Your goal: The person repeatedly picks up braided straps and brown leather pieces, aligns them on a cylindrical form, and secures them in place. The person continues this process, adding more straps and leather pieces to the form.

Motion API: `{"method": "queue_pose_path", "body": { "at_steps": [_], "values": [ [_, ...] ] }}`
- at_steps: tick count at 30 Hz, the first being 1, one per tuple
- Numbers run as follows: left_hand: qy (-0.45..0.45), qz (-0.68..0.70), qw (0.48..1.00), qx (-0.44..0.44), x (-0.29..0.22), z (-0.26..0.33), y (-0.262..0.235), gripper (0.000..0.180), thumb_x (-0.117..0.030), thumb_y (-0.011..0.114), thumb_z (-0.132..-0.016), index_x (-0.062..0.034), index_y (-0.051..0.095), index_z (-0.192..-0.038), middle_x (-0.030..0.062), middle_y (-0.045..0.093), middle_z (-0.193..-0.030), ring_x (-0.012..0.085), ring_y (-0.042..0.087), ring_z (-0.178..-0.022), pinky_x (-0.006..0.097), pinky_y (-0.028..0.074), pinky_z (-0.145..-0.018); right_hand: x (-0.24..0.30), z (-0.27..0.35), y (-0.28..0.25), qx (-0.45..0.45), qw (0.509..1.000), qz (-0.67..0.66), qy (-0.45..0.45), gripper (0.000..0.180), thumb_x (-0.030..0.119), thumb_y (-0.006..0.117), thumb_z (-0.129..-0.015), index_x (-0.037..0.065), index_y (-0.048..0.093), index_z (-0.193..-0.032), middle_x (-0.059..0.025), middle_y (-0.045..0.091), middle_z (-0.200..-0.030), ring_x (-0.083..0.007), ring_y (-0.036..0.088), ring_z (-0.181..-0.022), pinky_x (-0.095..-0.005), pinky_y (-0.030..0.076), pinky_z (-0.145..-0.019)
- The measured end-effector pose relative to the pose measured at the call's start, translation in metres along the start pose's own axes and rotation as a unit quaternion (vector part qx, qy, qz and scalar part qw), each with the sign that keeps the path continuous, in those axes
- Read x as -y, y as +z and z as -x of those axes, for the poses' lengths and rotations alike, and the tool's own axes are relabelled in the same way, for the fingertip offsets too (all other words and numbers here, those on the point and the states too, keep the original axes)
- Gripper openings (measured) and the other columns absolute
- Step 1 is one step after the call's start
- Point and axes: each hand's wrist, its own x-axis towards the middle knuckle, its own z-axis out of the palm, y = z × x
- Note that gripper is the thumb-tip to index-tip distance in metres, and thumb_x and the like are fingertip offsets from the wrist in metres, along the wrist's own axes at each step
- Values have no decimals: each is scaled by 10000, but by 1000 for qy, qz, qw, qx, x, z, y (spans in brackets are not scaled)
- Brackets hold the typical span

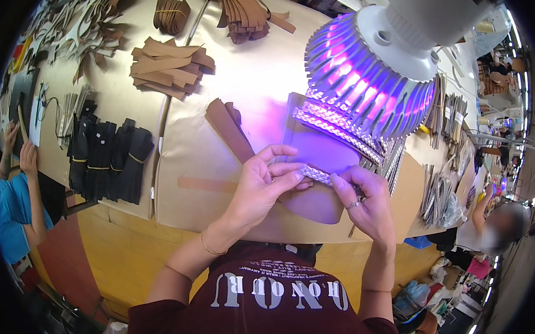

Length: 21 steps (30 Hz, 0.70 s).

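Observation:
Between my two hands a short length of pale braided strap (315,174) is stretched, lit violet by the lamp. My left hand (262,180) pinches its left end between thumb and fingers. At the other end my right hand (367,196), with a ring on one finger, is closed on the same strap. A dark brown edge shows just behind the braid. Beneath my hands lies a brown sheet or board (317,209). Several more braided straps (342,134) rest side by side just beyond, partly hidden by the lamp.
A large finned lamp (369,75) glows violet above the table (204,215). Brown strips (230,129) lie left of my hands, with a brown pile (173,68) farther back. Black bundles (110,159) sit at left. Co-workers' hands (29,157) and a person (494,224) flank the table.

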Motion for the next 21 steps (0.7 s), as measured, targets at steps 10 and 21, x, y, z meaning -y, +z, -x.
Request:
{"method": "queue_pose_path", "body": {
  "at_steps": [10, 21],
  "values": [
    [11, 41, 999, 2, 9, 4, -2, 357, 10, 589, -938, 2, 432, -1259, 207, 662, -1124, 220, 674, -1010, 330, 562, -921, 3, 2, 6, -36, 998, 36, -38, 167, 103, 668, -893, -40, 634, -813, -89, 600, -671, -149, 548, -581, -292, 425, -553],
    [12, 24, 1000, -7, 8, 5, -1, 347, 13, 567, -948, -11, 427, -1264, 213, 662, -1124, 240, 693, -991, 364, 577, -906, 4, 1, 6, -27, 1000, 0, 11, 183, 118, 673, -898, -42, 642, -815, -74, 581, -659, -122, 510, -569, -279, 403, -536]
  ]
}}
